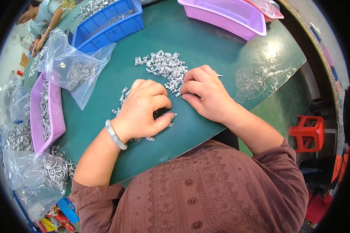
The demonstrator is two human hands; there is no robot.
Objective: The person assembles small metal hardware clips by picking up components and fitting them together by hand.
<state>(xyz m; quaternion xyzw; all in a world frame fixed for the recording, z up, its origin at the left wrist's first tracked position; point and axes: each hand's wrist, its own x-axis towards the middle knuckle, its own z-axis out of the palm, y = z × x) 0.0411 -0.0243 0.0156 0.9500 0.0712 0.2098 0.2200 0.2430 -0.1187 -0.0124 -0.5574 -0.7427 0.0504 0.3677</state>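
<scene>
My left hand [144,108], with a pale bangle [116,134] at its wrist, is curled low over the table. Its fingers bend under the palm, and the thumb stands a little apart. A small silvery metal piece shows by the thumb tip; whatever lies under the fingers is hidden. Several like pieces are scattered around this hand. At the near right edge of a pile of small silvery metal clips [165,64], my right hand [206,91] has its thumb and fingertips drawn together in a pinch. A metal clip [178,94] is at those fingertips.
Across the green table [206,50] stand a blue bin [109,33] and a purple basket [225,19]. To the left are a clear bag [82,73] of small parts, a pink-purple basket [52,132] and bagged metal rings [54,171]. Another person [47,17] works at far left. A red stool [307,134] stands right.
</scene>
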